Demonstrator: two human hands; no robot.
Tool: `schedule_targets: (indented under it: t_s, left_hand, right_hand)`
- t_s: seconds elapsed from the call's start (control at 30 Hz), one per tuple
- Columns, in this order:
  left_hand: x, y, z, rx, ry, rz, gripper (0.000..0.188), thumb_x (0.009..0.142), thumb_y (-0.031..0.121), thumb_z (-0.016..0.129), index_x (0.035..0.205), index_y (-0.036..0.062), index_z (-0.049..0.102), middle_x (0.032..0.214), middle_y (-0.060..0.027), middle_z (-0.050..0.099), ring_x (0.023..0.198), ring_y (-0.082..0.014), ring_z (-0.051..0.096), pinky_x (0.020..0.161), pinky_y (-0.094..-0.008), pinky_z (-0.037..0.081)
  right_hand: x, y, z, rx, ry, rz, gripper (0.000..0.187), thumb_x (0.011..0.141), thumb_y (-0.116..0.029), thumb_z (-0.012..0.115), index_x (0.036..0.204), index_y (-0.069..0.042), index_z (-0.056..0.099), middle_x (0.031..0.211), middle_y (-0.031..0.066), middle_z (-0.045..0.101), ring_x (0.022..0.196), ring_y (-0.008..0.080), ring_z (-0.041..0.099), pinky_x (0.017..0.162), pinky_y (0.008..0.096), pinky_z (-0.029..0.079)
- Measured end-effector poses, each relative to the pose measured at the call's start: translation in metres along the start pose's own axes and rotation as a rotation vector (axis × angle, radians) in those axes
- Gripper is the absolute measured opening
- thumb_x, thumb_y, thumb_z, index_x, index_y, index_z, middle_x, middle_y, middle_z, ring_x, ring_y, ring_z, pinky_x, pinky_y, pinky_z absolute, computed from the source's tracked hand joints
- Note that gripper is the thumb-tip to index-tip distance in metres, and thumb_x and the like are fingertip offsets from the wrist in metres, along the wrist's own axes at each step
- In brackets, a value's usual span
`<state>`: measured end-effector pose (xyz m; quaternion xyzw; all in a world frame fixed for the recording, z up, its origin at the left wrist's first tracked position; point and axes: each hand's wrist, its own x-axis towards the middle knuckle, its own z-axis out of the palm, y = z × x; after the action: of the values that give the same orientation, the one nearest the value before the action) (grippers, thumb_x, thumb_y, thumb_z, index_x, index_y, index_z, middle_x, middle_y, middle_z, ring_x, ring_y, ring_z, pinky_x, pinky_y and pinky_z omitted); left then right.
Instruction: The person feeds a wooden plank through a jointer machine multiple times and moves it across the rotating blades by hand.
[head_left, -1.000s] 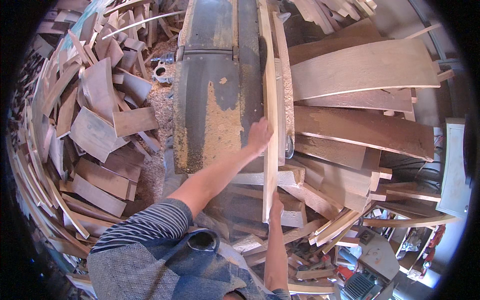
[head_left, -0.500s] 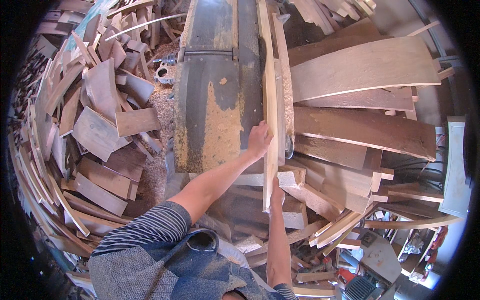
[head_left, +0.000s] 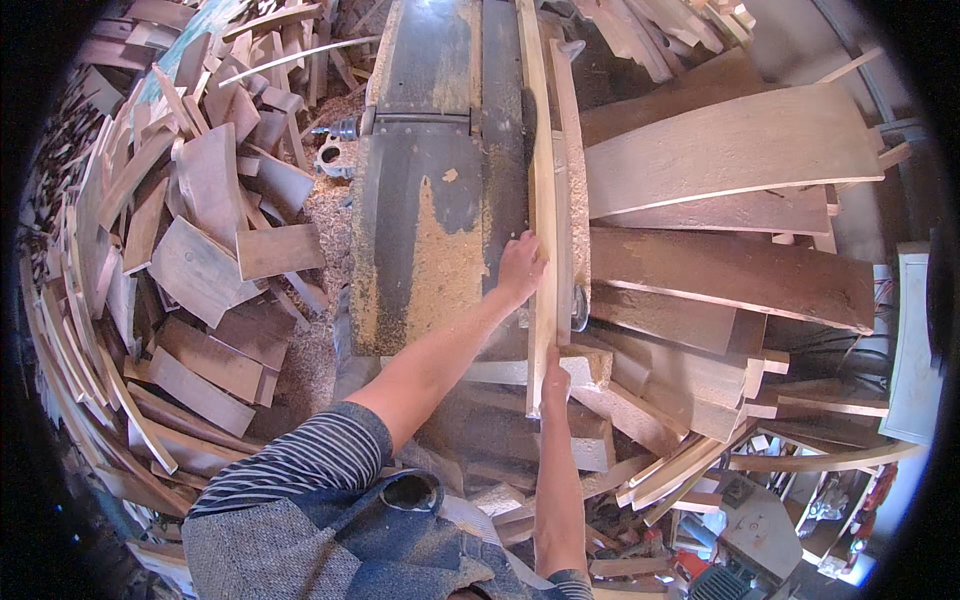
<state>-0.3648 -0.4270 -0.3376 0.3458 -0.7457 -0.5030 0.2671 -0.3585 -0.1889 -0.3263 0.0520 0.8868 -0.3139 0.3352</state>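
Observation:
A long, narrow pale wooden board runs away from me along the right side of a dark machine bed, against an upright wooden rail. My left hand is closed over the board partway along, its fingers curled on the top. Nearer to me, my right hand grips the board's right side close to its near end, which sticks out past the bed. The undersides of both hands' grips are hidden.
Offcuts and short planks are heaped on the left, with wood shavings beside the machine. Wide boards lie stacked to the right. Thick timbers lie just in front of me. A motor sits at the lower right.
The board and both hands have slid a little forward along the machine bed. The view has shifted slightly. Both hands keep their hold.

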Motion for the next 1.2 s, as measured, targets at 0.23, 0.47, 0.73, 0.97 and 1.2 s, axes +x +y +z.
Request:
schedule_targets:
  t_s: [0.23,0.47,0.73,0.97,1.2]
  left_hand:
    - [0.006,-0.008,0.0,0.04,-0.009,0.008,0.03,0.082,0.013,0.07,0.108,-0.0009,0.062,0.12,-0.0188,0.059,0.102,-0.0408,0.057,0.092,-0.0493,0.047]
    - [0.005,0.001,0.002,0.08,-0.019,-0.055,0.037,0.083,0.014,0.07,0.117,-0.0001,0.062,0.128,-0.017,0.059,0.105,-0.039,0.057,0.096,-0.0486,0.046]
    - [0.005,-0.002,0.002,0.081,0.009,-0.034,0.033,0.081,0.017,0.068,0.11,0.0022,0.065,0.128,-0.0128,0.061,0.099,-0.037,0.059,0.09,-0.0481,0.048]
    - [0.008,0.006,-0.003,0.101,-0.023,-0.065,0.033,0.081,0.014,0.071,0.109,-0.0004,0.062,0.132,-0.0197,0.058,0.105,-0.0404,0.057,0.095,-0.0492,0.046]
    - [0.022,0.001,-0.007,0.085,-0.014,-0.059,0.031,0.082,0.017,0.07,0.107,-0.0004,0.062,0.129,-0.0188,0.059,0.108,-0.0397,0.055,0.098,-0.0475,0.045]
  right_hand:
    - [-0.008,0.007,-0.012,-0.107,-0.068,-0.074,0.081,0.098,-0.065,0.046,0.114,0.012,0.068,0.109,0.0297,0.069,0.106,0.0384,0.063,0.094,0.0453,0.046]
    - [-0.064,0.164,-0.054,0.079,-0.12,0.186,0.046,0.101,-0.048,0.057,0.097,-0.003,0.065,0.07,0.0044,0.059,0.054,0.0074,0.055,0.043,0.0204,0.036]
    - [-0.085,0.122,-0.034,0.403,-0.198,0.083,0.049,0.103,-0.048,0.055,0.093,0.0,0.064,0.066,0.0017,0.058,0.046,0.0067,0.048,0.037,0.0226,0.034]
    - [-0.083,0.085,-0.015,0.448,-0.015,0.183,0.044,0.1,-0.043,0.055,0.081,-0.004,0.063,0.058,-0.0026,0.051,0.042,0.0055,0.04,0.037,0.0239,0.029]
    - [-0.084,0.059,-0.017,0.323,-0.016,0.21,0.045,0.1,-0.047,0.054,0.075,-0.009,0.06,0.054,-0.0059,0.045,0.038,0.0051,0.035,0.035,0.0235,0.024]
